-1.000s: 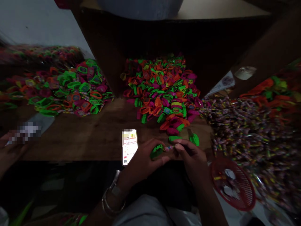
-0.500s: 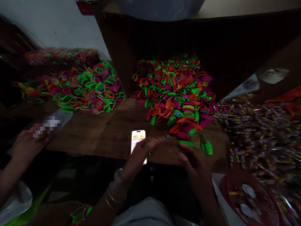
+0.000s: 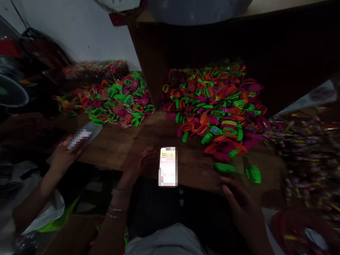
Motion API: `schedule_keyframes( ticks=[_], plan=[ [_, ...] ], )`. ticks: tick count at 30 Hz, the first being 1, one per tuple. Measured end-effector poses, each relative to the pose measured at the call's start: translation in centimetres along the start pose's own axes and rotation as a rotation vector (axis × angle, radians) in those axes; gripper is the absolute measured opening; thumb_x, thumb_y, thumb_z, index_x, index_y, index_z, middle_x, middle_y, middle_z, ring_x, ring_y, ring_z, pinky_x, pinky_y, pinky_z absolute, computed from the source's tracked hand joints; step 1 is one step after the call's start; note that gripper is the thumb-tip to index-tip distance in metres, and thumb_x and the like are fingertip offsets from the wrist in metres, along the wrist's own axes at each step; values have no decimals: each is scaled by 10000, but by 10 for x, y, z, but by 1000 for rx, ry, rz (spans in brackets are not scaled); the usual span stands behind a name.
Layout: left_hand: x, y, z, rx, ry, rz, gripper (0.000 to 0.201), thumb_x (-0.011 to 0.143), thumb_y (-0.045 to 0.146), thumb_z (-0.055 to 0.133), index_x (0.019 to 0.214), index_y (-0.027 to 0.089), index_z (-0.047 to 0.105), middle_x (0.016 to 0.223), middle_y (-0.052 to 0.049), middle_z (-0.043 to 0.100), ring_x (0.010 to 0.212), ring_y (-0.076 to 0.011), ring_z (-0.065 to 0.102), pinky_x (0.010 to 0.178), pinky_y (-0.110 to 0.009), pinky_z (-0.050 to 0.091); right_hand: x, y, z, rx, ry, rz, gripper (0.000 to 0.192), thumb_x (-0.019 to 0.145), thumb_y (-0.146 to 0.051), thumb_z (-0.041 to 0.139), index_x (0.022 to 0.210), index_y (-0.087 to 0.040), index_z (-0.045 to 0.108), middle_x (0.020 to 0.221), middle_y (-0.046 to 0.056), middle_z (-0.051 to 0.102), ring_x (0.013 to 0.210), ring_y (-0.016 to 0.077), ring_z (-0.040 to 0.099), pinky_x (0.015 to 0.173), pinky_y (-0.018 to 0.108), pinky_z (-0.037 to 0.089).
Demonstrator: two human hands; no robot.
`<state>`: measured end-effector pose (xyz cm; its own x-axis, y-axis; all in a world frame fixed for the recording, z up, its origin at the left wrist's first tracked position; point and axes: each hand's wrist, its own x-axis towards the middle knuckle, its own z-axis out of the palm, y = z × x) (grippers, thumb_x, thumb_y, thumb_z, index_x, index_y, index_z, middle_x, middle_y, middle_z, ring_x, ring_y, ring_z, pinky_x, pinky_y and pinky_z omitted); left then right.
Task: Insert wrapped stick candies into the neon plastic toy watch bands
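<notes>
Hands empty at frame bottom. Left hand lies fingers spread on the worktop, just left of the lit phone, gripping nothing. Right hand hovers loosely open at lower right, just below two loose green toy watches; big watch pile sits at centre right. For a clean pick, probably best to pinch one green piece by its strap and avoid dragging its neighbour. Both forearms run up from bottom edge, wrists low. Another person's hand at left.
</notes>
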<state>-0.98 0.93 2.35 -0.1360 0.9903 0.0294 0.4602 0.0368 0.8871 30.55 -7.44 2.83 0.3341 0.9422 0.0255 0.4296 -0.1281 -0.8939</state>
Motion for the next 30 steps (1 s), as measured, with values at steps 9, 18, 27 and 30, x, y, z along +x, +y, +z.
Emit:
schedule_keyframes(
  ticks=[9,18,27,30],
  plan=[
    [-37,4,18,-184,150,-91,362,861,466,562,1041,161,637,988,-102,736,909,-236,713,834,-387,576,3,-8,0,4,1,38,266,756,-461,615,887,-265,740,820,19,779,753,227,737,660,304,585],
    [-39,-19,42,238,224,248,375,971,325,425,1295,147,487,1227,-176,637,1144,-252,618,983,-448,489,-20,-7,43,-96,-42,-251,231,904,-322,529,1072,-239,664,992,69,756,891,224,712,755,348,573],
    [-38,-42,56,428,365,424,353,966,260,388,1261,135,535,1134,-138,699,1081,-241,641,1067,-480,412,24,-7,124,-208,-156,-582,459,944,-280,467,1390,-190,409,1203,130,686,1137,289,595,933,478,450],
    [-39,-43,57,429,374,436,348,959,249,385,1244,139,552,1099,-121,716,1067,-232,644,1070,-453,407,29,-8,133,-248,-236,-562,531,954,-328,453,1448,-195,313,1292,138,639,1201,316,542,967,513,398]
  ],
)
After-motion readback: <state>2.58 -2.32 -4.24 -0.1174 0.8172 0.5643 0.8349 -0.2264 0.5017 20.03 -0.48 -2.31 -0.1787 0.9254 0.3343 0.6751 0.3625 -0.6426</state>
